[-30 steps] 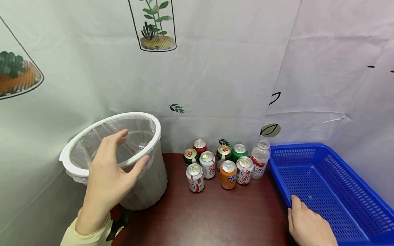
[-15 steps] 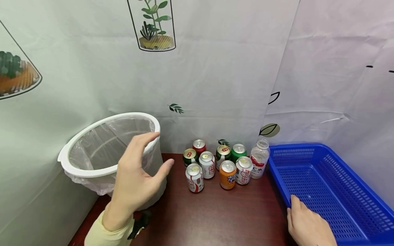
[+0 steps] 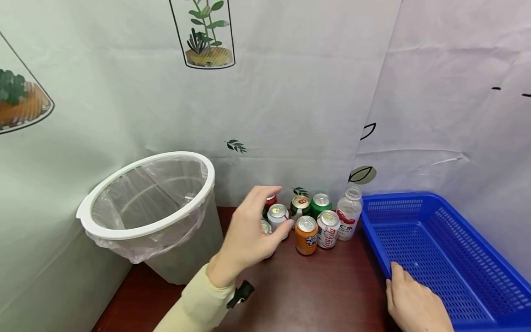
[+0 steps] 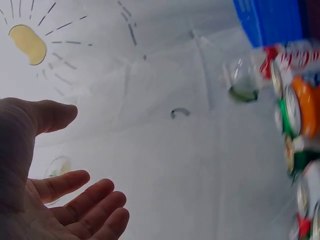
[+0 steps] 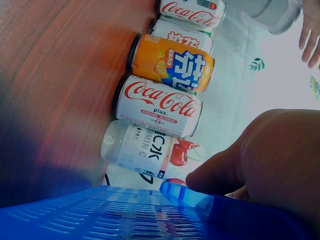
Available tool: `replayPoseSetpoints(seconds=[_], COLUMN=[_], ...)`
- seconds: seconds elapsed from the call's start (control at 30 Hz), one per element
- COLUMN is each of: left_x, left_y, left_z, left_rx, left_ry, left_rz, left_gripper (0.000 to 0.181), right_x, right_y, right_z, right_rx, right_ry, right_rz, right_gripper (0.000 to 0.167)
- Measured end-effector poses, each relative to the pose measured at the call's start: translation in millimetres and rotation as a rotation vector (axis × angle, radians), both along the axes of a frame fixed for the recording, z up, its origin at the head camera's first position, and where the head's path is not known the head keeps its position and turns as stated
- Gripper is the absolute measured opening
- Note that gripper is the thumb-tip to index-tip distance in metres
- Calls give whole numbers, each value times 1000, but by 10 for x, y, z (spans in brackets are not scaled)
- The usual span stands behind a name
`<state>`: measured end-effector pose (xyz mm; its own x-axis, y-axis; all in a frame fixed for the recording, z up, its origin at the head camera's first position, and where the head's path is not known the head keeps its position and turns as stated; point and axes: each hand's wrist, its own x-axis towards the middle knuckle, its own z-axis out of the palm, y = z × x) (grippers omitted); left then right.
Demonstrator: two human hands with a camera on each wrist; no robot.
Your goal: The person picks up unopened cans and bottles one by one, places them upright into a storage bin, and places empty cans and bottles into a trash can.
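My left hand (image 3: pixel 250 230) reaches over the left side of a group of drink cans, thumb and fingers spread apart with nothing between them. It partly hides a white can (image 3: pixel 278 213), a red can (image 3: pixel 270 201) and another can at the front left. Nearby stand an orange soda can (image 3: pixel 306 240), a white Coca-Cola can (image 3: pixel 328 234), a green can (image 3: pixel 321 206) and a dark green can (image 3: pixel 300 206). My right hand (image 3: pixel 416 302) grips the left rim of a blue plastic basket (image 3: pixel 419 251); in the right wrist view the thumb (image 5: pixel 215 172) lies over that rim.
A pale bin (image 3: pixel 191 253) with a white rim and clear liner stands on the left. Beside the basket is a clear bottle (image 3: pixel 349 214) with a cherry label. Behind the dark red table (image 3: pixel 315 295) hangs a white printed sheet (image 3: pixel 298 101).
My left hand has moved right, from over the bin past its edge to the cans, its fingers staying spread. The right hand keeps its hold on the basket rim.
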<state>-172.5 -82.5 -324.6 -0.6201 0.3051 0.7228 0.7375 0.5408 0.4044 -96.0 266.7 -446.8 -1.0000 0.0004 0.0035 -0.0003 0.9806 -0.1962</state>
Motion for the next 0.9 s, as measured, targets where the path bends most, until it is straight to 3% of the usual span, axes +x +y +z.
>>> replayPoseSetpoints(seconds=[0.23, 0.57, 0.9], left_x=[-194, -440, -673], left_y=[348, 809, 1284], left_z=[-186, -365, -482], left_rx=[-54, -52, -146], left_ry=[-148, -364, -418], left_rz=[4, -16, 43], left_gripper=[59, 60, 68], right_x=[14, 17, 30], right_y=[-12, -16, -13], right_z=[-12, -19, -11], right_rx=[0, 1, -5], right_ry=[56, 41, 47], right_rz=[13, 13, 12], right_gripper=[46, 46, 47])
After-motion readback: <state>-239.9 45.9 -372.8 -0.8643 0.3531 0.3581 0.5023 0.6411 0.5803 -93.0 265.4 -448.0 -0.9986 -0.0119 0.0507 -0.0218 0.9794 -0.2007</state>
